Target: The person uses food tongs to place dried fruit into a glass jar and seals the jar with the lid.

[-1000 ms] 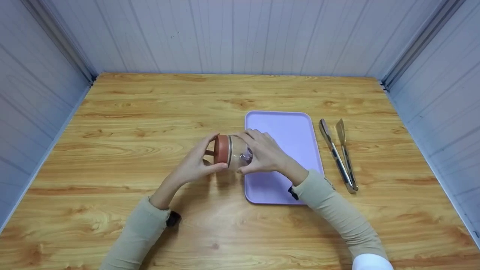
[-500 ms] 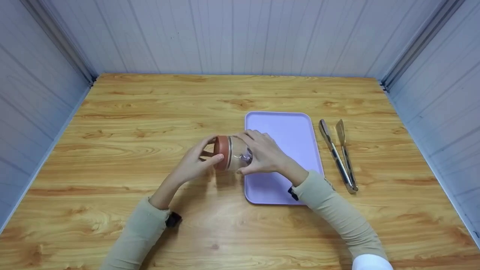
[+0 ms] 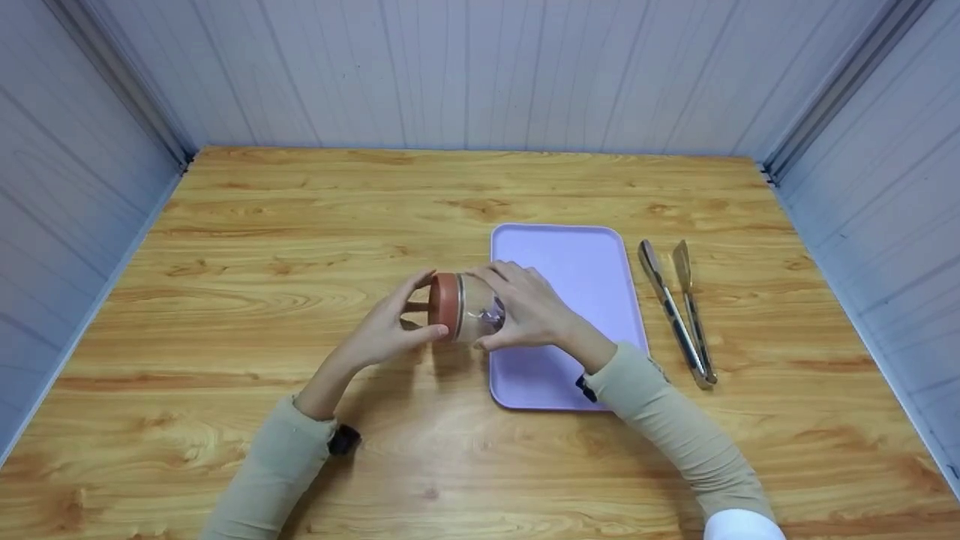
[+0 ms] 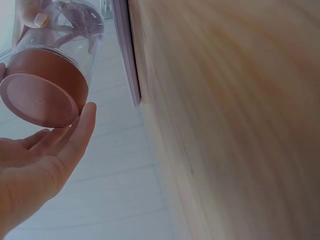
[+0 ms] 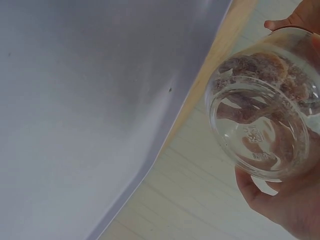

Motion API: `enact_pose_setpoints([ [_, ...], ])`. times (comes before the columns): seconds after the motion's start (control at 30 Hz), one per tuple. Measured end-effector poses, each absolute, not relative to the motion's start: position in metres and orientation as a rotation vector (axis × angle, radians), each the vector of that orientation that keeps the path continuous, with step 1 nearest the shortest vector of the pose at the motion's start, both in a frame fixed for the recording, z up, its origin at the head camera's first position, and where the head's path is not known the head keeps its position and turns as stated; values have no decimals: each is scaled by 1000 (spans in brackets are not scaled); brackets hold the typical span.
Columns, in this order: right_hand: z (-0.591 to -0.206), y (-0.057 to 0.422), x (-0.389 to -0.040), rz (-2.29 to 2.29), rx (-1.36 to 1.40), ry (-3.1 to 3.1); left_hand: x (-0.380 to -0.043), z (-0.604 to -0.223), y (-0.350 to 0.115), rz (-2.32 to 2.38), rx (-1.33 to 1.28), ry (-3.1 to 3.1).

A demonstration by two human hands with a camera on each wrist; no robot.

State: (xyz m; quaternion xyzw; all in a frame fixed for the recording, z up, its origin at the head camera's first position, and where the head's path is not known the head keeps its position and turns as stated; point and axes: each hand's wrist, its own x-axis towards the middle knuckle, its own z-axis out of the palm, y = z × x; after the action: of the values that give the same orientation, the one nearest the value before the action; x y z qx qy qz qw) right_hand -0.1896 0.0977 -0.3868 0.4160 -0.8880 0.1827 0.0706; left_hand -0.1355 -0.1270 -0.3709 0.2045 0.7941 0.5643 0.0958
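A clear jar (image 3: 474,313) with a reddish-brown lid (image 3: 445,304) is held on its side above the table, lid end to the left. My left hand (image 3: 384,326) grips the lid's rim between thumb and fingers, its palm apart from the lid's flat top (image 4: 37,100). Round the jar's body my right hand (image 3: 529,309) is curled, near the base. Through the wall in the right wrist view show dark brown pieces (image 5: 272,67) with a pale, frosty coating; their kind is unclear. The lid sits on the jar's mouth.
A lilac tray (image 3: 562,255) lies under the right hand and forearm. Right of it rest metal tongs (image 3: 679,322), spread apart, hinge end towards me. Pale panel walls (image 3: 465,75) enclose the wooden table (image 3: 300,225) at the back and sides.
My left thumb has slid up and then back down along the lid's rim, the fingers shifting a little. Right hand, jar, tray and tongs stay practically in place.
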Motion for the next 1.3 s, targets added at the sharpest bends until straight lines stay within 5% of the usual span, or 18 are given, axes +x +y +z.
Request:
enact_pose_setpoints([
  [1.3, -389, 100, -189, 524, 1238, -2649, -136, -373, -127, 1736, 744, 2340],
])
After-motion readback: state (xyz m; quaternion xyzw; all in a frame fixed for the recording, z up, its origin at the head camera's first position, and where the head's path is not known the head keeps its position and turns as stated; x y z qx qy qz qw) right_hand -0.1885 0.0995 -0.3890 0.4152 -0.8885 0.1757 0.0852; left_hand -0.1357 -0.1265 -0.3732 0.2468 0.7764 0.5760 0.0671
